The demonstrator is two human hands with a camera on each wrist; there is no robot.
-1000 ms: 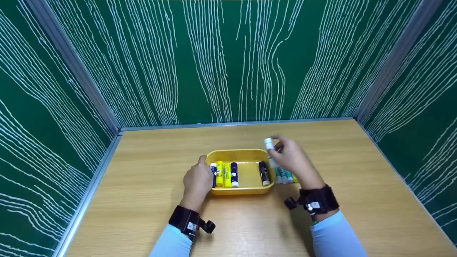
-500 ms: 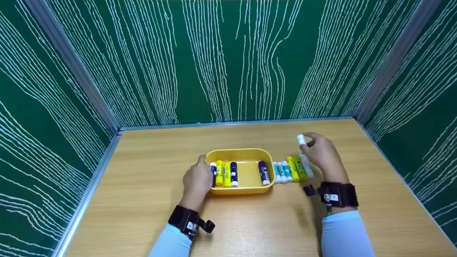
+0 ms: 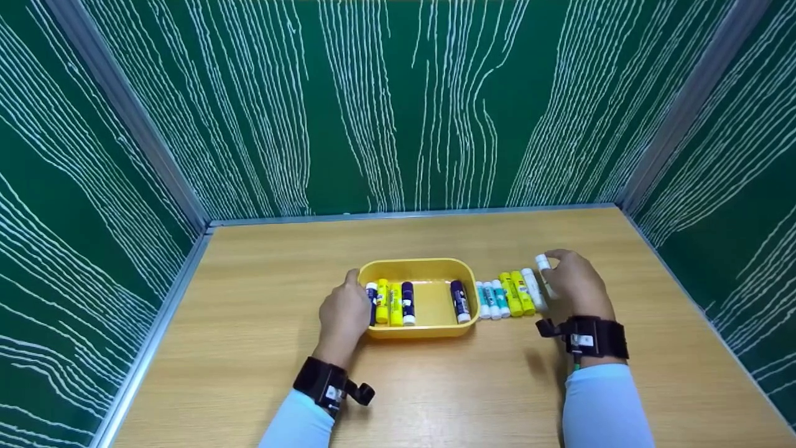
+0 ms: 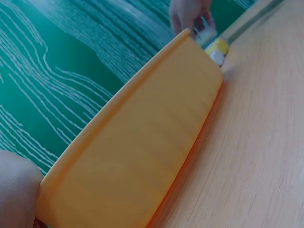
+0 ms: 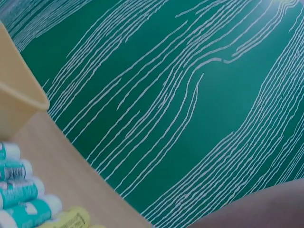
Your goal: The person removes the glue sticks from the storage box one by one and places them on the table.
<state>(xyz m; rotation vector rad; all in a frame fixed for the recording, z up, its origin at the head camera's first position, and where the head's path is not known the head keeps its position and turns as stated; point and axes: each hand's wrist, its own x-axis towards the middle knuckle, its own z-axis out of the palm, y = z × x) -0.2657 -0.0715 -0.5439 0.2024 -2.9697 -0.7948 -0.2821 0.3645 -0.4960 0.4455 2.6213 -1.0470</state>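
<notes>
At its left end, my left hand [image 3: 345,311] grips the rim of a yellow plastic tub [image 3: 416,333]. Inside, yellow glue sticks [image 3: 396,305] and dark purple ones lie side by side at the left, and one dark purple glue stick [image 3: 459,302] lies by the right wall. My right hand [image 3: 579,285] pinches a white glue stick [image 3: 542,262] by its upper part, at the right end of a row outside the tub. That row runs from teal-and-white glue sticks [image 3: 492,300] through yellow ones [image 3: 517,294] to a white one [image 3: 532,288]. The held stick's lower end is partly hidden by the hand.
The tub and row lie on a light wooden table [image 3: 280,261]. Green panels with white wavy lines [image 3: 398,112] enclose the back and sides, edged by metal strips. Each wrist wears a black strap [image 3: 594,338] with a small camera. The right wrist view shows the teal-labelled sticks [image 5: 23,190] near the tub.
My right hand has moved right from over the tub's right end, carrying the white glue stick, then lowered it beside the row's end. The left hand and tub have stayed in place.
</notes>
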